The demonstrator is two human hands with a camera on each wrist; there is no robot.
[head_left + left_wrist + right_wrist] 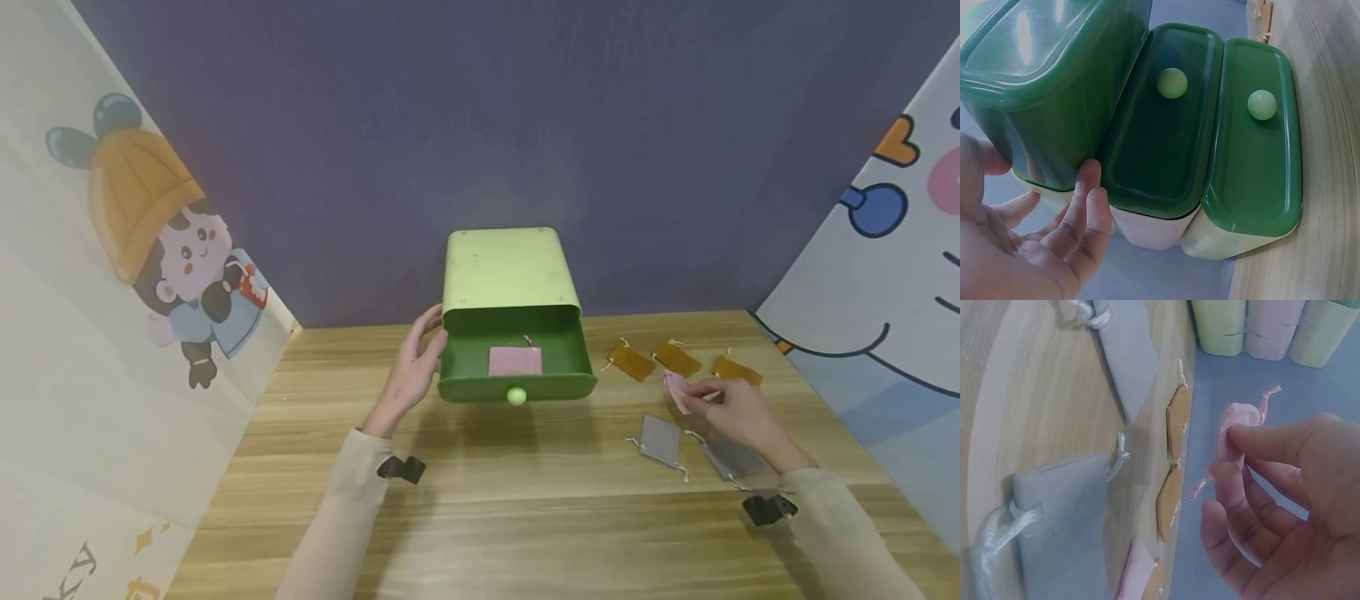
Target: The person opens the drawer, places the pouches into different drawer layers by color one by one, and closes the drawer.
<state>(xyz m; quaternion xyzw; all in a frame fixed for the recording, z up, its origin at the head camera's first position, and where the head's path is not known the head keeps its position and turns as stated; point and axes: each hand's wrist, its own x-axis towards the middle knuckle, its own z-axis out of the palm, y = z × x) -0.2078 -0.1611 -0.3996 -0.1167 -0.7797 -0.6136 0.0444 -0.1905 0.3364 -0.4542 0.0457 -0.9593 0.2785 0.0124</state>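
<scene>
A small drawer chest (512,268) stands against the back wall with its green top drawer (555,387) pulled out. Flat inside that drawer is a pink drawstring pouch (514,361). My left hand (411,367) rests at the chest's left side, fingers loosely extended, fingertips at the drawer's side (1079,137). Between thumb and fingers, my right hand (731,411) pinches another pink drawstring pouch (1230,440), raised above the table. Under that hand lie two grey pouches (660,440), and one more pink pouch (1135,565) shows in the right wrist view.
Three mustard-yellow pouches (632,362) lie in a row toward the back right of the wooden table (525,533). Two closed lower drawers (1254,144) with round light-green knobs show in the left wrist view. Printed panels flank both sides.
</scene>
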